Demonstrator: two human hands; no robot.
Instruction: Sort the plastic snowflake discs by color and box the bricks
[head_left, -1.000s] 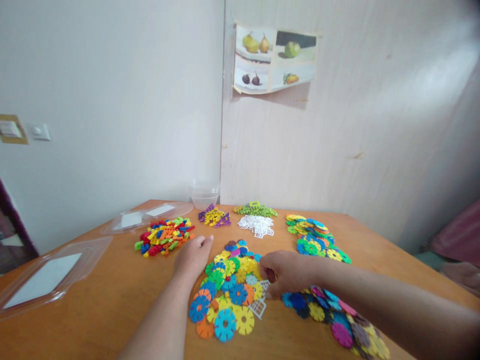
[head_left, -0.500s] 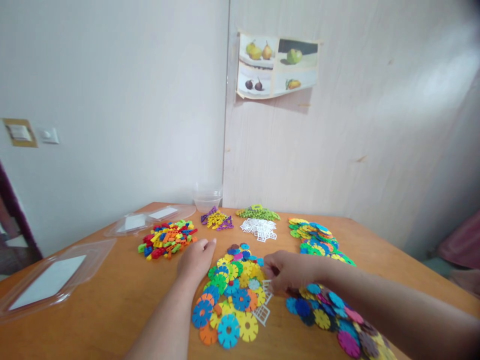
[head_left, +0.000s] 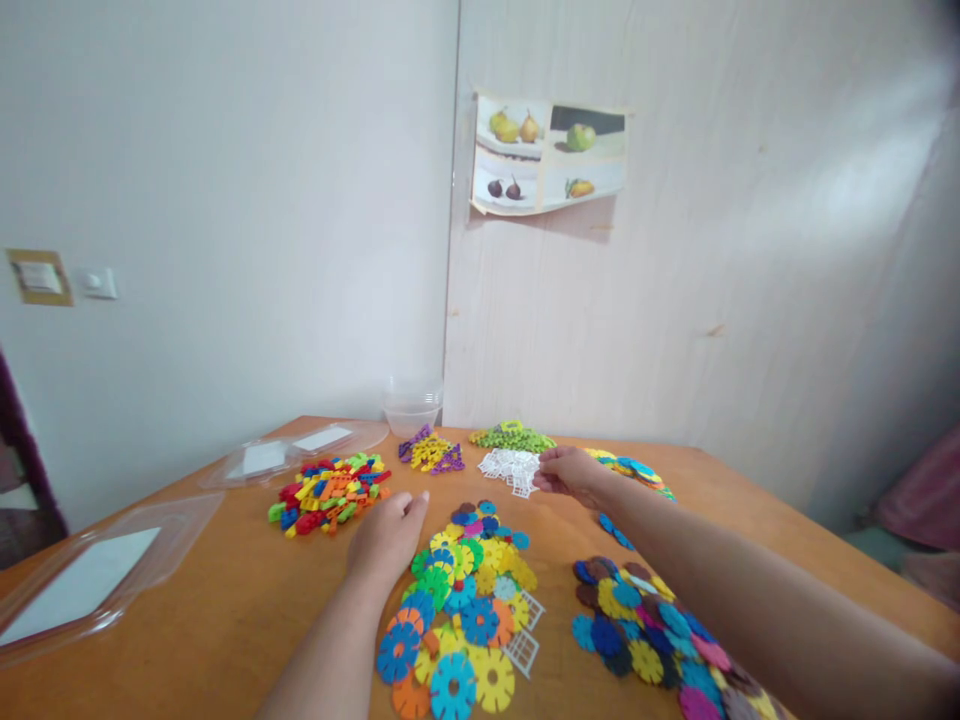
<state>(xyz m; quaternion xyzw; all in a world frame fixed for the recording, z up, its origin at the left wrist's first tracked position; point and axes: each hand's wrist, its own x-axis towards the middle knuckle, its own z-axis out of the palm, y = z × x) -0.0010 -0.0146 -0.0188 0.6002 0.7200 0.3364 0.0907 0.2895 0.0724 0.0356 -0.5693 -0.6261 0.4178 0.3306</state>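
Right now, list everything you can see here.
table: one, orange-brown, underneath everything.
mixed discs: one pile, multicoloured, near centre.
dark discs: one pile, blue-purple-yellow, near right.
far discs: one pile, green-yellow-blue, far right.
white grids: one pile, white, far centre.
loose grids: two, white, beside mixed discs.
green pieces: one pile, green, back centre.
purple-yellow pieces: one pile, left of green pieces.
small bricks: one pile, multicoloured, left.
clear tub: one, clear, by wall.
clear lids: two, clear, left edge.
fruit picture: one, on wall.
left hand: flat beside mixed discs.
right hand: fingertips on white grids.
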